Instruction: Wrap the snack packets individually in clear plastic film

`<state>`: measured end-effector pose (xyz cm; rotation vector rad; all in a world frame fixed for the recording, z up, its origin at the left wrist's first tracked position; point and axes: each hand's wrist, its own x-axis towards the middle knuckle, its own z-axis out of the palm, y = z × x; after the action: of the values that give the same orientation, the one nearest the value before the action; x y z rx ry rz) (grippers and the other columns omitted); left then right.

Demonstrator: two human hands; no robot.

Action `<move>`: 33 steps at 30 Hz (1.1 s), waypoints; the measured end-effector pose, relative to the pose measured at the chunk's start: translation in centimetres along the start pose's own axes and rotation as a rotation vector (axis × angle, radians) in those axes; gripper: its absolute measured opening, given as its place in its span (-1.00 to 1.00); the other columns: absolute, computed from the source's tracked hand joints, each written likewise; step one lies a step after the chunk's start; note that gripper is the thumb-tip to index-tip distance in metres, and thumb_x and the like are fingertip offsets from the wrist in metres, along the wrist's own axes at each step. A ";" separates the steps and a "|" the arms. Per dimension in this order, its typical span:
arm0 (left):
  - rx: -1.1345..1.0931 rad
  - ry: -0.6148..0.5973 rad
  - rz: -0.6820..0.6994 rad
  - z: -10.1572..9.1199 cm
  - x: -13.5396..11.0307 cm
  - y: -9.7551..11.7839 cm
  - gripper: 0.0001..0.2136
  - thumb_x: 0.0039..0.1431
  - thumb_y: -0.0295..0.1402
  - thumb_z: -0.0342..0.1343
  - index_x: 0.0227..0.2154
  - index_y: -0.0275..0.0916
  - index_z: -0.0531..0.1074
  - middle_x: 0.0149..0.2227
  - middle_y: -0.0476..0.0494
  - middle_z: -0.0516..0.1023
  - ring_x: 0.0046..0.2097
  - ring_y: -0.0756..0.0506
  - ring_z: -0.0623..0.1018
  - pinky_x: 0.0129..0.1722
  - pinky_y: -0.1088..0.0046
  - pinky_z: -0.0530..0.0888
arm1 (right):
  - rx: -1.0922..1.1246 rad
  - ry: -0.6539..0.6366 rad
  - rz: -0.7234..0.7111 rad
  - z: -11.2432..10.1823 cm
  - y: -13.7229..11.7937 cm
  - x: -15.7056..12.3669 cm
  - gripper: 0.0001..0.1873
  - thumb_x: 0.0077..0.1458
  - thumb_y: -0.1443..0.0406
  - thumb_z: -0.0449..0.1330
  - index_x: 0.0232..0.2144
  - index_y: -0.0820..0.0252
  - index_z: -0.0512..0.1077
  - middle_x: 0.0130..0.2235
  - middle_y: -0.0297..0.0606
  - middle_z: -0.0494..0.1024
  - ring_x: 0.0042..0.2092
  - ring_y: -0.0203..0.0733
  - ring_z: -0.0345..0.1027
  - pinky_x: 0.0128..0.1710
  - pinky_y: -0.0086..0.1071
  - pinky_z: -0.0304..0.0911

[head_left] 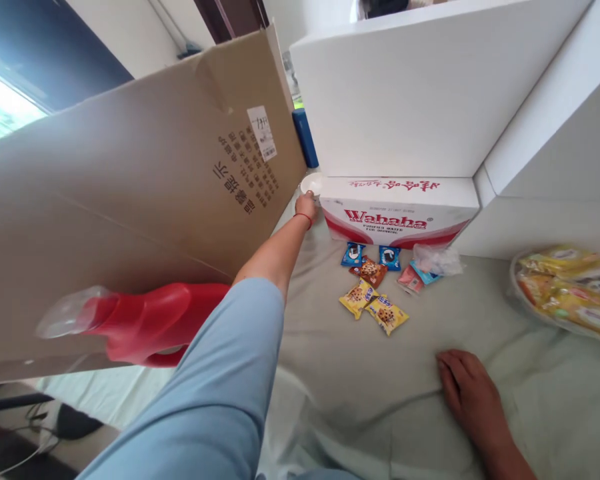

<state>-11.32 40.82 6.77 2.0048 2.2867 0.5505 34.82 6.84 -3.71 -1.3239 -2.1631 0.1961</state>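
Note:
My left hand [307,207], with a red string round its wrist, reaches far forward. Its fingers are closed on the near rim of a small white bowl [311,182], beside the corner of a Wahaha water box. Resting on the green cloth at the lower right, my right hand [470,393] holds nothing and its fingers lie loosely on the fabric. Between the hands lie yellow cookie packets [387,314], a brown cookie packet [370,271], blue snack packets [390,257] and a pink packet [411,279] beside crumpled clear plastic [436,259].
A large cardboard box [145,173] walls the left side, with a red plastic jug [150,317] against it. The Wahaha box [400,217] stands at the back below a white panel [405,93]. A blue object [305,138] is behind the bowl. At right sits a bowl of packaged snacks [575,283].

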 end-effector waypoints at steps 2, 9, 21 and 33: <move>-0.035 0.017 -0.077 -0.3 -1.5 0.3 -0.67 0.51 -0.27 0.03 0.04 -0.52 0.44 -0.01 -0.32 0.59 -0.06 -0.03 0.47 0.15 0.25 0.38 | 0.010 0.009 0.003 -0.1 -0.2 0.2 -0.78 0.42 0.25 0.09 -0.11 0.18 0.52 -0.18 -0.10 0.57 -0.15 -0.03 0.48 -0.13 -0.16 0.48; -0.070 0.093 -0.137 -3.4 -13.6 0.8 -0.71 0.49 -0.34 -0.01 -0.02 -0.47 0.52 -0.04 -0.34 0.61 0.01 -0.20 0.60 0.09 0.10 0.52 | 0.053 0.004 0.039 0.1 -0.3 0.6 -0.77 0.39 0.32 0.08 -0.15 0.20 0.55 -0.20 -0.09 0.58 -0.14 -0.02 0.47 -0.10 -0.14 0.47; -0.178 -0.041 0.536 -6.5 -42.4 8.0 -0.81 0.51 -0.39 -0.06 -0.04 -0.20 0.47 -0.25 -0.12 0.59 -0.29 -0.04 0.57 -0.29 0.46 0.48 | 0.302 0.008 -0.287 -6.1 -10.2 6.7 -0.63 0.32 0.35 0.18 0.14 0.10 0.48 0.11 -0.04 0.57 0.13 -0.01 0.48 0.14 -0.11 0.43; -0.239 -0.136 0.571 -4.8 -45.6 8.1 -0.75 0.50 -0.43 -0.11 0.05 -0.20 0.45 -0.21 -0.17 0.63 -0.24 -0.09 0.63 -0.21 0.39 0.60 | -0.172 -0.842 -0.060 -3.3 -17.7 8.7 -0.42 0.30 0.41 0.11 0.34 0.36 0.31 0.06 0.19 0.58 0.03 0.13 0.58 -0.07 -0.16 0.51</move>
<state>2.25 -3.70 4.84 2.4616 1.4731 0.6501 20.21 4.90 9.84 -1.4237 -2.9594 0.6521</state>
